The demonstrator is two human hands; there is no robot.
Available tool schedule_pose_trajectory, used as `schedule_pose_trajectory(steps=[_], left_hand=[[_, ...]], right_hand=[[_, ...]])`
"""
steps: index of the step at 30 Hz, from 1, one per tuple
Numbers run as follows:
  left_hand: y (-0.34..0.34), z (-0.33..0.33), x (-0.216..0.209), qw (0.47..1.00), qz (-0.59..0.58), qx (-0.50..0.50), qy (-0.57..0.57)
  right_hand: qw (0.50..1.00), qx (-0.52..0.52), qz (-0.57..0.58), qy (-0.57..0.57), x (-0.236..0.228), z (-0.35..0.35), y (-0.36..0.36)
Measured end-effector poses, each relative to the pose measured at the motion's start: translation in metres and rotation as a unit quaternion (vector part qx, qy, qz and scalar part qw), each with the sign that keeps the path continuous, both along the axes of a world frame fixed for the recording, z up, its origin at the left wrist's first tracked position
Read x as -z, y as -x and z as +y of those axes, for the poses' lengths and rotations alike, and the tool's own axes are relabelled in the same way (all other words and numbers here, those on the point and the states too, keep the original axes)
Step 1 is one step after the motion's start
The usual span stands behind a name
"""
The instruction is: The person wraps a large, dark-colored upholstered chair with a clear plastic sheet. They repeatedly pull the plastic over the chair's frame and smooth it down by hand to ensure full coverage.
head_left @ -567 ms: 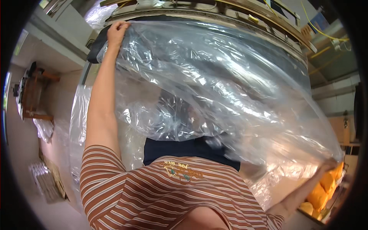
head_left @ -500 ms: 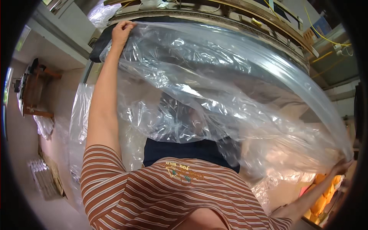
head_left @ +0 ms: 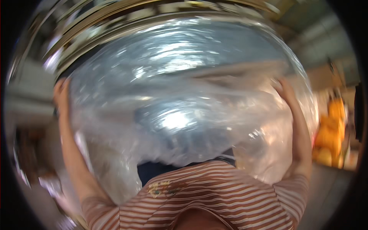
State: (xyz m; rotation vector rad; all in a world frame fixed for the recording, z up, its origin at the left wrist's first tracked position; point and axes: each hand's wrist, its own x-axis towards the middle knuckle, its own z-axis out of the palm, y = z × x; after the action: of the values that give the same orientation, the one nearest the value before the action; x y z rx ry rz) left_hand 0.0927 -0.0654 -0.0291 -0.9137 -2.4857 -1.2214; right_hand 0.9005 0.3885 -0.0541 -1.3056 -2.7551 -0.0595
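A wide, clear plastic sheet (head_left: 176, 57) spreads in front of me over a dark surface and hangs toward my body, wrinkled and shining. At its left edge my left hand (head_left: 62, 92) is closed, with curled fingers at the plastic. My right hand (head_left: 283, 88) is at the right part of the sheet, inside its curved outer edge. Motion smears its fingers, so whether it grips the plastic is unclear. Both arms are stretched forward and wide apart.
Long rails (head_left: 126, 11) of a bench or machine run along the far side. Bright orange material (head_left: 329, 134) is at the right. A dark brown object (head_left: 30, 142), blurred, stands at the left beyond my arm. Pale floor shows at the lower right.
My right hand has come inward and forward from the far right. My left hand now appears lower and farther left. The sheet lies broader before me, and the whole view has turned.
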Motion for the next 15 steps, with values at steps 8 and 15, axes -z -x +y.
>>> schedule_pose_trajectory(steps=[8,15], left_hand=[[0.080,-0.010,0.034,0.997,0.038,0.014,0.067],[0.063,-0.018,0.029,0.999,0.009,0.011,0.037]], right_hand=[[0.944,0.106,0.287,-0.119,-0.043,0.015,0.087],[0.947,-0.007,0.145,-0.287,-0.063,0.061,0.127]])
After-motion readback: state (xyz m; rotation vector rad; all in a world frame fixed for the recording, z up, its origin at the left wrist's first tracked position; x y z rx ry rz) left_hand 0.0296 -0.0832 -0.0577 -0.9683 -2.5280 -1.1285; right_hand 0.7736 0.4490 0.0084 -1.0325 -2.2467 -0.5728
